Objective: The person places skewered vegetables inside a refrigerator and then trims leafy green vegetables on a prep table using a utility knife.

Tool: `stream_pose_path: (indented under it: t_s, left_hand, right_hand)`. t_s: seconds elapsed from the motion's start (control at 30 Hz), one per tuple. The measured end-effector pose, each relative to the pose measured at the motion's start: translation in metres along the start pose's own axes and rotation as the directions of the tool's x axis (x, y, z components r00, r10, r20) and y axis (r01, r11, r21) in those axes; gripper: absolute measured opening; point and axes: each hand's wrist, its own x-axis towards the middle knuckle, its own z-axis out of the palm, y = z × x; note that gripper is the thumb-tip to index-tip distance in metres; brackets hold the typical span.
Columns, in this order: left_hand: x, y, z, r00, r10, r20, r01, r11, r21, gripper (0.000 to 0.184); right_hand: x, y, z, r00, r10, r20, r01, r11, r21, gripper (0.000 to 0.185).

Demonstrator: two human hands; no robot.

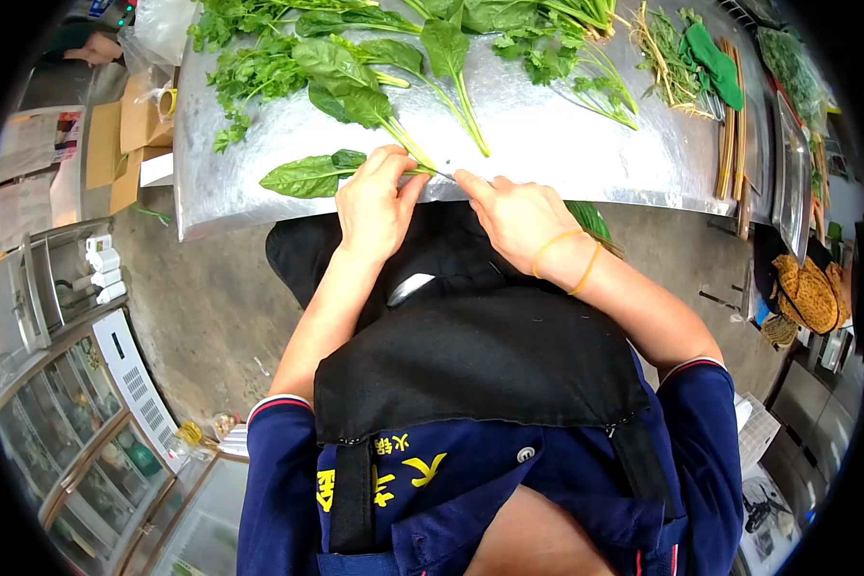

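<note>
Pinching spinach [299,178] in left hand [376,204], thin blade [444,175] in right hand [523,219], at near edge of metal surface [658,165].

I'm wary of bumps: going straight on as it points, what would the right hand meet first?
Probably the green stem ends just beyond the right hand, short of the left hand, though depth there is unclear.

My right hand [523,216] hides most of its thin tool [443,175]; the worktop's [566,154] far edge is cut off, with leafy greens [494,15] there.
</note>
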Motion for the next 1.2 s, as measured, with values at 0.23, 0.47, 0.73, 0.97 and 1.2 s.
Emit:
stream_pose_path:
  t_s: [0.23, 0.47, 0.73, 0.97, 1.2]
  left_hand:
    - [0.0, 0.0, 0.001, 0.999, -0.039, 0.002, 0.039, 0.999, 0.008, 0.018]
    - [-0.005, 0.001, -0.006, 0.997, 0.054, 0.054, -0.06, 0.993, 0.106, 0.033]
    - [0.04, 0.01, -0.019, 0.832, 0.417, 0.365, -0.535, 0.777, 0.331, 0.033]
    - [0.051, 0.014, -0.01, 0.739, 0.547, 0.394, -0.652, 0.728, 0.213, 0.029]
    - [0.065, 0.038, -0.007, 0.737, 0.614, 0.282, -0.671, 0.714, 0.199, 0.046]
  right_hand:
    - [0.001, -0.007, 0.0, 0.998, 0.026, 0.062, -0.017, 0.989, -0.146, 0.039]
    - [-0.042, 0.024, -0.018, 0.997, -0.043, 0.064, 0.038, 0.995, 0.09, 0.037]
    - [-0.051, 0.052, -0.014, 0.956, 0.258, -0.141, -0.15, 0.841, 0.519, 0.035]
    - [0.055, 0.036, 0.011, 0.899, 0.29, -0.329, -0.106, 0.872, 0.478, 0.043]
    - [0.031, 0.053, -0.017, 0.985, 0.154, 0.071, -0.111, 0.263, 0.958, 0.059]
